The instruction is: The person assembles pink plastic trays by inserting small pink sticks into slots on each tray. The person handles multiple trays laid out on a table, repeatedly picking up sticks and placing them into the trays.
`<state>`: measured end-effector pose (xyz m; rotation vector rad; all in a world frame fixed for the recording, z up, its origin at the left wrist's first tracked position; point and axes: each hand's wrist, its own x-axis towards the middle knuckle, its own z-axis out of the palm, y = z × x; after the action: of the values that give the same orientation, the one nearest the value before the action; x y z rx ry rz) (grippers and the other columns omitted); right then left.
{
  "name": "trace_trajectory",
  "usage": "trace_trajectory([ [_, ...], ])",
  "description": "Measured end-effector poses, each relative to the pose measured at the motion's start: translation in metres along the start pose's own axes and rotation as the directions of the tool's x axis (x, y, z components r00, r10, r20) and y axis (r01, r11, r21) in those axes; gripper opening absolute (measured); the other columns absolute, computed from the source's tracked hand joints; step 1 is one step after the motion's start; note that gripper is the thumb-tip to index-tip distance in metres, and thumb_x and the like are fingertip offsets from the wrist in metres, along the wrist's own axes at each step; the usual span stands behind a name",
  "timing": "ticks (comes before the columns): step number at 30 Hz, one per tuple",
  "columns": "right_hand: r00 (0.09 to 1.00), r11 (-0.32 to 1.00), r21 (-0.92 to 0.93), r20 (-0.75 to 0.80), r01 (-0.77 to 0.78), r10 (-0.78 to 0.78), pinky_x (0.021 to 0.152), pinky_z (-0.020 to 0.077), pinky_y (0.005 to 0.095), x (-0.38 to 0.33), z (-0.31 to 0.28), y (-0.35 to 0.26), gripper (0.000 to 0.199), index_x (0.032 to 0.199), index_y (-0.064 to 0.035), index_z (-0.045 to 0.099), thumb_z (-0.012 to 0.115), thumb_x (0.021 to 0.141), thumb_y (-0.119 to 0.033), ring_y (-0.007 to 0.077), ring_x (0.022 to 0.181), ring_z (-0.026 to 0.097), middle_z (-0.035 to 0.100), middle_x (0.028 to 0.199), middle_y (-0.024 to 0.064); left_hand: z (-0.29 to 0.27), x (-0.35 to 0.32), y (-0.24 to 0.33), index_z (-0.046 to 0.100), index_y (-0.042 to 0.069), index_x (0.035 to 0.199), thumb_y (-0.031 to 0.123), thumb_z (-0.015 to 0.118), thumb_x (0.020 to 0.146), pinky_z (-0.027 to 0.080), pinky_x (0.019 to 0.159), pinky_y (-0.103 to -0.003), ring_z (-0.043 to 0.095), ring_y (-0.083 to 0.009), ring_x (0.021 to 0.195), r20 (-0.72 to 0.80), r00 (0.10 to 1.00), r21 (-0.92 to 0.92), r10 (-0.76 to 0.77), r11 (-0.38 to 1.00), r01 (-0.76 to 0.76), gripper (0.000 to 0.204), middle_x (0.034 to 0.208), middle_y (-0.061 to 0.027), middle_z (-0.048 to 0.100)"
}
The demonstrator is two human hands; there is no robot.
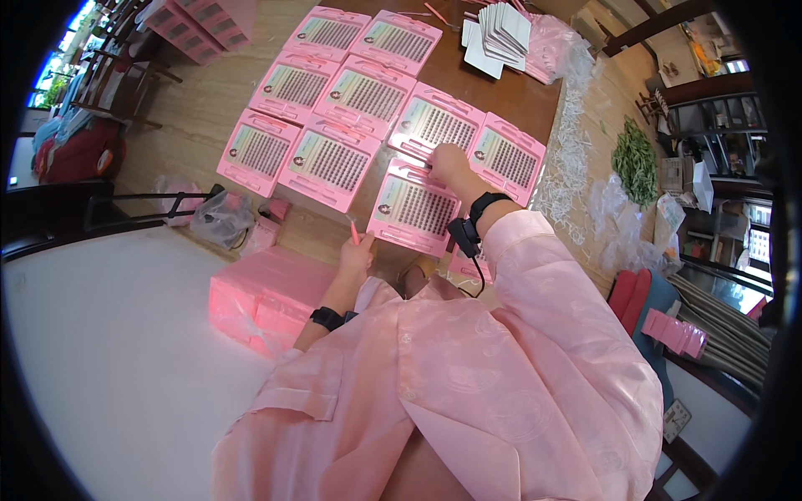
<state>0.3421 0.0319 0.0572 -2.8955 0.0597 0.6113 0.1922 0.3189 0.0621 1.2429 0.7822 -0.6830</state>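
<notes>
On the brown table lie several flat pink eyelash trays, each with rows of small dark lash clusters. My right hand (451, 164) is closed, fingertips down where a far eyelash tray (436, 123) meets a nearer eyelash tray (415, 209). What those fingertips hold, if anything, is hidden. My left hand (357, 255) is closed around a slim pink stick-like tool (354, 232), its tip pointing away from me. That hand is just left of the nearer tray's lower corner. Another eyelash tray (506, 159) lies to the right of my right hand.
White cards (504, 37) are piled at the table's far right, beside pink items in clear plastic (551, 46). A wrapped pink package (271, 292) stands at my left. White shreds (568, 142) litter the floor on the right. A white surface (109, 334) fills the lower left.
</notes>
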Motion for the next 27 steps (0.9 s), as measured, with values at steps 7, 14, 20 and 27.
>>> trace_trajectory([
  [7, 0.998, 0.996, 0.062, -0.011, 0.060, -0.059, 0.073, 0.0557, 0.0458, -0.015, -0.011, -0.006, 0.021, 0.082, -0.0036, 0.075, 0.073, 0.071, -0.021, 0.0379, 0.079, 0.069, 0.070, 0.081, 0.0200, 0.005, -0.001, 0.004, 0.057, 0.008, 0.090, 0.023, 0.068, 0.095, 0.022, 0.036, -0.026, 0.033, -0.0064, 0.038, -0.034, 0.999, -0.004, 0.025, 1.000, -0.025, 0.020, 0.056, 0.0050, 0.041],
  [14, 0.995, 0.999, 0.006, -0.090, 0.044, -0.043, 0.074, 0.0576, 0.0430, -0.027, -0.005, -0.020, 0.025, 0.080, -0.0033, 0.075, 0.078, 0.076, -0.028, 0.0350, 0.083, 0.070, 0.071, 0.085, 0.0194, 0.005, -0.004, 0.005, 0.057, 0.009, 0.087, 0.023, 0.069, 0.094, 0.022, 0.036, -0.027, 0.034, -0.0067, 0.038, -0.042, 0.999, 0.034, 0.018, 0.999, -0.017, 0.020, 0.055, 0.0051, 0.041],
  [20, 0.998, 0.994, 0.097, -0.047, -0.048, 0.053, 0.069, 0.0578, 0.0404, -0.030, -0.023, -0.022, 0.017, 0.082, -0.0046, 0.076, 0.075, 0.077, -0.021, 0.0314, 0.073, 0.071, 0.073, 0.080, 0.0160, 0.000, -0.001, 0.005, 0.058, 0.010, 0.087, 0.022, 0.069, 0.094, 0.022, 0.036, -0.027, 0.034, -0.0063, 0.038, -0.017, 0.997, 0.013, 0.070, 0.997, -0.070, 0.018, 0.056, 0.0050, 0.041],
  [27, 0.956, 0.760, 0.619, -0.048, -0.199, 0.289, 0.070, 0.0555, 0.0436, -0.094, -0.038, 0.026, 0.027, 0.079, -0.0044, 0.073, 0.075, 0.077, -0.031, 0.0340, 0.074, 0.070, 0.071, 0.075, 0.0171, -0.020, 0.006, 0.004, 0.059, 0.011, 0.095, 0.024, 0.067, 0.096, 0.022, 0.035, -0.026, 0.033, -0.0059, 0.039, -0.088, 0.994, -0.131, 0.058, 0.989, -0.069, 0.015, 0.058, 0.0061, 0.038],
])
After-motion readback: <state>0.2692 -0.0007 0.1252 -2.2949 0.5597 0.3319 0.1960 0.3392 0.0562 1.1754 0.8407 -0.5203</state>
